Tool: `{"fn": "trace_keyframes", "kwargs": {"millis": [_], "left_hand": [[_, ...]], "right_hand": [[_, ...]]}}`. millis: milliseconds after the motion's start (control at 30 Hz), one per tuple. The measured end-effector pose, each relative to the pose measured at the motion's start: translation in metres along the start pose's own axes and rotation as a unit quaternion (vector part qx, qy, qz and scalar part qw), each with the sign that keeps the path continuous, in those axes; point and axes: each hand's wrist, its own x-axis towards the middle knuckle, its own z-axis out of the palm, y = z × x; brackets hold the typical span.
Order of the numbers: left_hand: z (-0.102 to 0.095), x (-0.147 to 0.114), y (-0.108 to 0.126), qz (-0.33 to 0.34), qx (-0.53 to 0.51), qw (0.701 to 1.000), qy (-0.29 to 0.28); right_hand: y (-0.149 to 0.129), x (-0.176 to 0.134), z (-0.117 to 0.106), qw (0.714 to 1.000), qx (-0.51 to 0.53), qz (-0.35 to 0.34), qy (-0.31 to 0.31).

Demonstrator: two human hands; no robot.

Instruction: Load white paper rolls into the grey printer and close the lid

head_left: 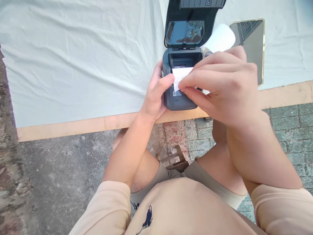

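Note:
A dark grey portable label printer (182,103) rests at the table's front edge with its lid (168,36) raised, showing the hollow inside. My left hand (156,89) is wrapped round the printer's left side, its thumb tip touching a white slip of paper (179,74). Between thumb and fingers, my right hand (225,85) pinches that slip over the printer's opening. Part of the opening's right side is hidden by my right hand.
Behind my right hand lies a curved piece of white paper (223,37). A phone with a glossy dark face (251,49) lies to its right. White cloth (80,65) covers the table, leaving a wooden front edge (73,128). Under the table stands a small wooden stool (181,155).

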Motion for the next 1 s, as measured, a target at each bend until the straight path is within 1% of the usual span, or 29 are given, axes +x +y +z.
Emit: {"fn": "trace_keyframes", "kwargs": {"millis": [100, 167, 267, 300, 367, 400, 467, 500, 567, 633, 700, 800, 867, 900, 933, 1000], "left_hand": [[-0.002, 0.001, -0.002, 0.004, 0.015, 1.000, 0.000], [-0.003, 0.002, -0.003, 0.001, 0.030, 1.000, -0.006], [-0.006, 0.003, -0.005, -0.006, 0.067, 0.998, -0.011], [-0.007, 0.004, -0.006, -0.005, 0.078, 0.997, -0.012], [-0.009, 0.005, -0.007, -0.004, 0.099, 0.995, -0.020], [-0.010, 0.005, -0.007, -0.006, 0.110, 0.994, -0.028], [-0.013, 0.006, -0.008, -0.010, 0.131, 0.990, -0.052], [-0.015, 0.007, -0.009, -0.012, 0.140, 0.988, -0.066], [-0.018, 0.008, -0.011, -0.008, 0.146, 0.985, -0.086], [-0.021, 0.008, -0.013, 0.006, 0.141, 0.986, -0.094], [-0.023, 0.007, -0.016, 0.021, 0.131, 0.987, -0.088], [-0.023, 0.005, -0.018, 0.029, 0.111, 0.990, -0.079], [-0.022, 0.004, -0.017, 0.027, 0.091, 0.992, -0.077], [-0.020, 0.004, -0.016, 0.026, 0.083, 0.993, -0.075], [-0.019, 0.003, -0.014, 0.022, 0.079, 0.994, -0.071], [-0.016, 0.002, -0.011, 0.006, 0.082, 0.994, -0.067]], "right_hand": [[0.005, -0.007, 0.005, 0.998, 0.025, -0.052, 0.021], [0.007, -0.011, 0.008, 0.996, 0.042, -0.074, 0.036], [0.010, -0.014, 0.007, 0.991, 0.095, -0.090, 0.041], [0.012, -0.014, 0.005, 0.988, 0.116, -0.085, 0.048], [0.015, -0.013, 0.001, 0.982, 0.158, -0.038, 0.092], [0.017, -0.013, 0.000, 0.976, 0.176, 0.005, 0.125], [0.022, -0.010, -0.003, 0.954, 0.228, 0.088, 0.172], [0.024, -0.009, -0.003, 0.940, 0.265, 0.117, 0.179], [0.027, -0.007, -0.003, 0.917, 0.335, 0.140, 0.165], [0.027, -0.007, -0.002, 0.902, 0.380, 0.145, 0.142], [0.025, -0.006, -0.001, 0.901, 0.391, 0.152, 0.109], [0.021, -0.006, 0.001, 0.914, 0.379, 0.136, 0.047], [0.018, -0.006, 0.003, 0.923, 0.363, 0.124, 0.016], [0.017, -0.006, 0.004, 0.923, 0.361, 0.131, 0.000], [0.015, -0.007, 0.005, 0.918, 0.365, 0.151, -0.017], [0.013, -0.008, 0.007, 0.896, 0.394, 0.202, -0.046]]}}
